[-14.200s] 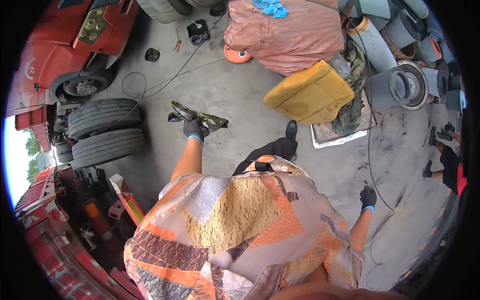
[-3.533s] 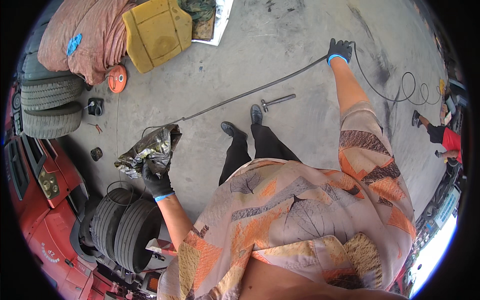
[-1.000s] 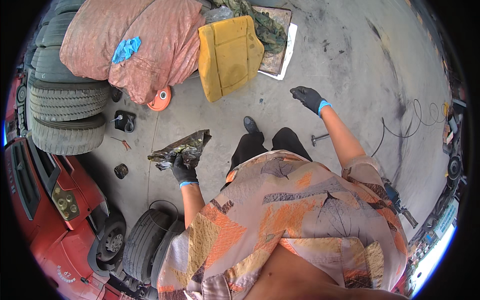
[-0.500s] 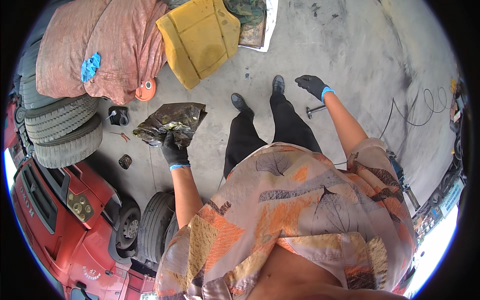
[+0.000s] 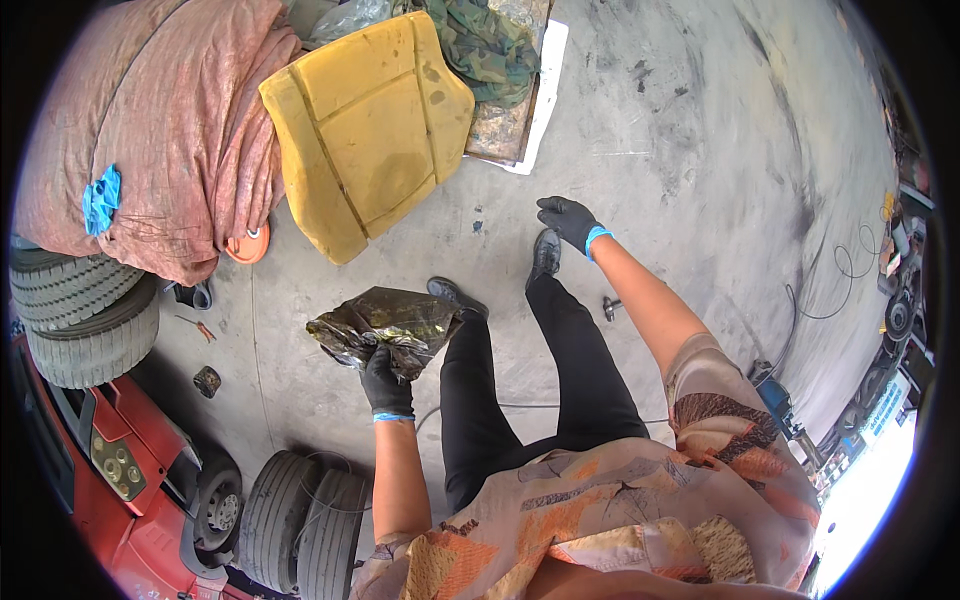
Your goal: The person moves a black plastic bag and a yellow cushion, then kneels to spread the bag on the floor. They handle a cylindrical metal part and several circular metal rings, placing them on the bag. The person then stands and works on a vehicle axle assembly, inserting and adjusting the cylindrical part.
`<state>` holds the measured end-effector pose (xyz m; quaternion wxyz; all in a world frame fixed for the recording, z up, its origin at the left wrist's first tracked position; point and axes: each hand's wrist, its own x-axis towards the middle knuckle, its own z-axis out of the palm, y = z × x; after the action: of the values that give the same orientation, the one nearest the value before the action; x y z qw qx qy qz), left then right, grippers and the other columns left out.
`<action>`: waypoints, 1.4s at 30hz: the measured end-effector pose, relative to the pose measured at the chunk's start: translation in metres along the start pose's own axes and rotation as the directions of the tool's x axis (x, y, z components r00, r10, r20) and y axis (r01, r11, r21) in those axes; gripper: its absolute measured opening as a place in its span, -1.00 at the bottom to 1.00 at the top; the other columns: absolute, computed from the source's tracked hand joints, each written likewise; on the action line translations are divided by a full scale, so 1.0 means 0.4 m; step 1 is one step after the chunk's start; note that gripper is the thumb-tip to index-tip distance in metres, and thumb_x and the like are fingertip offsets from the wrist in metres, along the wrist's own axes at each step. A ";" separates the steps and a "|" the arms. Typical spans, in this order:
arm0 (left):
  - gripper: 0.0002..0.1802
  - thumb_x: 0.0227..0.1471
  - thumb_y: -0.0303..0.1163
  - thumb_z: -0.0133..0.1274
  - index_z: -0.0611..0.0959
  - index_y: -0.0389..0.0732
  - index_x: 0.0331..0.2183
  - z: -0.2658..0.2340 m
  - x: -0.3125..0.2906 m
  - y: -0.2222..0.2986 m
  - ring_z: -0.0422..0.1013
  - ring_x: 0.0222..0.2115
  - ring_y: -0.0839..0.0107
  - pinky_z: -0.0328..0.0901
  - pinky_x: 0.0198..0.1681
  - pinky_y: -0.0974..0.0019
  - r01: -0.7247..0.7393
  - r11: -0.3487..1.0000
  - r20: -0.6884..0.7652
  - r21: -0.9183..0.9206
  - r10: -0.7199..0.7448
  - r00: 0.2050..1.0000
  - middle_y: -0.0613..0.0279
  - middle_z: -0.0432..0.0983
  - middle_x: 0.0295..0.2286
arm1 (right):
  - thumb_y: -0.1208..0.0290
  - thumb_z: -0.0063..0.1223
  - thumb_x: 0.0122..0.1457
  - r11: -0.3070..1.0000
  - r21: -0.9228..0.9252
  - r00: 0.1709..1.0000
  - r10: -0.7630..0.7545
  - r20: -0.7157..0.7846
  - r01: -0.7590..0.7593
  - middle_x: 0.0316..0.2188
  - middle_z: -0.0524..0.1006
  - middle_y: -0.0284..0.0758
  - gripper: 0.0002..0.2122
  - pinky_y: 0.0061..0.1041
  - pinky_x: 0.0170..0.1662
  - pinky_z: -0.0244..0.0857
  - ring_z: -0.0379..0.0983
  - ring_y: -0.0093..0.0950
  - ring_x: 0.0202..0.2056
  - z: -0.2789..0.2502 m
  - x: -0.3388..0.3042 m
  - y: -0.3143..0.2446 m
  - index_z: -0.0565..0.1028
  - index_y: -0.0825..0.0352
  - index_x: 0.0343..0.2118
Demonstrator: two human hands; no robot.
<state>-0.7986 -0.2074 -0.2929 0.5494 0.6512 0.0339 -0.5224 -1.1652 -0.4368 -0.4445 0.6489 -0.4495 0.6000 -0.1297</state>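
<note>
— Where is the crumpled dark plastic sheet (image 5: pixel 385 325) now?

— In the left hand (image 5: pixel 386 380); the black-gloved fingers are pinched shut on its lower edge, holding it out in front of the body above the concrete floor (image 5: pixel 700 130); half a second ago it sat further up and to the left in the view, closer to the tyres; now it hangs just beside the left leg.

— And the right hand (image 5: pixel 566 218)?

— Empty; gloved in black with a blue cuff, fingers loosely spread and curled, gripping nothing; it hovers out ahead, just above the right shoe (image 5: pixel 546 252); a few seconds back that hand held a long thin rod at arm's length; the rod is gone from it now.

— What has shifted around the person?

— The yellow foam seat cushion (image 5: pixel 365 125) now lies almost straight ahead, larger in view than before; the pink-red tarp-covered heap (image 5: pixel 150 130) with a blue scrap (image 5: pixel 101 198) on it stays at the left, above the stacked tyres (image 5: pixel 85 320); the orange disc (image 5: pixel 246 243) rests at the heap's foot; the camouflage cloth (image 5: pixel 485 45) lies beyond the cushion on a board.

— Anything lower down?

— A red vehicle (image 5: pixel 110 470) at lower left; a pair of tyres (image 5: pixel 300 515) beside the left forearm.
</note>
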 end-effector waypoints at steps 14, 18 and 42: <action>-0.79 -0.07 -0.47 0.00 0.56 -0.29 -0.30 -0.140 0.207 -0.120 0.41 -0.30 0.37 0.32 -0.17 0.27 -0.264 0.893 -0.039 0.364 0.298 0.954 0.21 0.50 -0.32 | 0.07 0.03 -0.01 0.945 -0.325 0.937 -0.132 -0.322 0.022 0.02 0.43 -0.15 -0.41 -0.39 0.05 0.23 0.36 -0.22 0.02 -0.025 0.579 -0.227 0.36 0.30 0.08; -0.89 -0.08 -0.51 -0.05 0.56 -0.27 -0.44 -0.130 0.210 -0.104 0.40 -0.36 0.35 0.32 -0.23 0.29 -0.302 0.775 -0.044 0.555 0.390 0.920 0.19 0.48 -0.40 | 0.13 0.04 0.01 0.884 -0.446 0.873 -0.321 -0.367 0.138 0.06 0.37 -0.11 -0.41 -0.39 0.09 0.18 0.34 -0.22 0.04 0.074 0.598 -0.268 0.30 0.29 0.11; -0.85 -0.05 -0.53 -0.04 0.61 -0.33 -0.42 -0.271 0.028 -0.056 0.45 -0.37 0.24 0.32 -0.25 0.29 -0.381 0.844 -0.172 0.378 0.469 0.866 0.07 0.54 -0.43 | 0.32 0.23 -0.23 0.123 -0.804 0.676 -0.623 0.394 0.582 -0.02 0.43 -0.29 -0.55 -0.18 0.15 0.09 0.05 -0.03 0.20 0.337 0.410 -0.908 0.39 0.10 -0.18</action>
<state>-0.7378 -0.1230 -0.3323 0.5254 0.7873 -0.1298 -0.2954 -0.8692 -0.6994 -0.3013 0.1857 -0.9168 0.3497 -0.0515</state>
